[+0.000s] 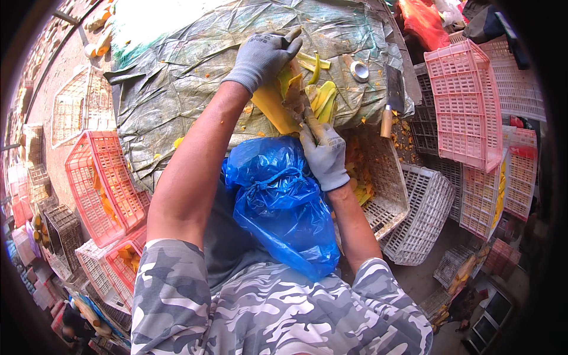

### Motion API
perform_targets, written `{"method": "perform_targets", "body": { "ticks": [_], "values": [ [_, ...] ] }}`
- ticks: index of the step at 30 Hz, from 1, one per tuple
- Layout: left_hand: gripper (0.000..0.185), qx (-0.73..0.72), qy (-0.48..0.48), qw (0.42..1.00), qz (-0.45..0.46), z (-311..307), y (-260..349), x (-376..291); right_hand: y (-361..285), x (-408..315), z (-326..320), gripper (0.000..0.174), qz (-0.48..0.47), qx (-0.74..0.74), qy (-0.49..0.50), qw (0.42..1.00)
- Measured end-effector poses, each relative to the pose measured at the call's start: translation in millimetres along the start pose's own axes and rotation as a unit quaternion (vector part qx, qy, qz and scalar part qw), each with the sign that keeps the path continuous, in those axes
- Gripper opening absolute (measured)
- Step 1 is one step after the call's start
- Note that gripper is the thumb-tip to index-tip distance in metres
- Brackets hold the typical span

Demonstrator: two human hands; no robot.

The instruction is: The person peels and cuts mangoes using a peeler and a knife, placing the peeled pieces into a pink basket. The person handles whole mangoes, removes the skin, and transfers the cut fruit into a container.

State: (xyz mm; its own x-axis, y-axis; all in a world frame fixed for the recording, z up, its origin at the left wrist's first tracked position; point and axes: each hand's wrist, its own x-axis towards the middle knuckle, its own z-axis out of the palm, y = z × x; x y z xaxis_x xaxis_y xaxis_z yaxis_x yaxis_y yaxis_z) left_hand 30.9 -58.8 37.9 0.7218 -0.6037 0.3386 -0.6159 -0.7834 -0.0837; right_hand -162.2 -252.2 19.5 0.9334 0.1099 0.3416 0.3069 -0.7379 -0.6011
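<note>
A yellow-fleshed squash (pixel 273 106) rests on the covered surface before me, at the edge above my lap. My left hand (pixel 266 57), in a grey coated work glove, closes over its far end. The gloved fingers of my right hand (pixel 326 148) lie against its near right side; whether they grip a tool there is hidden. A brownish, dirty-looking patch shows between the hands. Several yellow-green peel strips (pixel 326 100) lie just beyond my right hand. A tied blue plastic bag (pixel 284 195) covers my lap, below the squash.
A cleaver (pixel 394 91) with a wooden handle lies at the right edge of the tarpaulin (pixel 195 84), near a tape roll (pixel 359 72). A white plastic crate (pixel 395 182) holding peelings stands by my right forearm. Pink crates (pixel 463 104) stand right, others (pixel 106 186) left.
</note>
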Motion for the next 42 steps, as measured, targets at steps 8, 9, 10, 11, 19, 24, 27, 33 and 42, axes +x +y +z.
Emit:
{"method": "perform_targets", "body": {
  "ticks": [8, 9, 10, 11, 19, 24, 27, 33, 42],
  "values": [
    [0.046, -0.007, -0.021, 0.999, -0.023, -4.5, -0.5, 0.0, 19.5, -113.5, -82.2, 0.038, 0.288, 0.076, -0.072, 0.952],
    [0.045, -0.005, -0.004, 1.000, -0.023, -5.3, -0.7, -2.2, 18.8, -108.6, -81.9, 0.037, 0.310, 0.118, -0.030, 0.943],
    [0.043, -0.015, 0.005, 1.000, -0.020, -4.9, -0.4, -3.1, 18.1, -97.0, -81.2, 0.037, 0.334, 0.141, -0.021, 0.932],
    [0.042, -0.022, 0.015, 0.999, -0.028, -4.2, -0.2, -4.1, 16.3, -80.1, -79.4, 0.037, 0.299, 0.164, -0.022, 0.940],
    [0.033, -0.015, 0.046, 0.998, -0.047, 3.7, -7.7, -11.9, -1.3, 69.5, -2.7, 0.036, 0.121, 0.192, -0.021, 0.974],
    [0.039, -0.103, 0.010, 0.991, -0.081, 5.2, -7.4, -15.1, 18.1, -9.4, -16.2, 0.035, 0.109, 0.092, -0.064, 0.988],
    [0.050, -0.038, 0.017, 0.997, -0.071, 2.1, -5.9, -14.5, 17.2, -78.4, -47.0, 0.034, 0.227, 0.057, -0.148, 0.961],
    [0.048, 0.001, -0.002, 1.000, 0.005, -6.3, -1.0, -0.9, 11.2, -62.3, -61.7, 0.036, 0.280, 0.155, -0.006, 0.947],
    [0.042, -0.101, -0.146, 0.983, -0.048, 10.5, 10.2, 49.0, -14.4, 20.2, -38.9, 0.038, 0.207, 0.179, 0.018, 0.962]
  ]
}}
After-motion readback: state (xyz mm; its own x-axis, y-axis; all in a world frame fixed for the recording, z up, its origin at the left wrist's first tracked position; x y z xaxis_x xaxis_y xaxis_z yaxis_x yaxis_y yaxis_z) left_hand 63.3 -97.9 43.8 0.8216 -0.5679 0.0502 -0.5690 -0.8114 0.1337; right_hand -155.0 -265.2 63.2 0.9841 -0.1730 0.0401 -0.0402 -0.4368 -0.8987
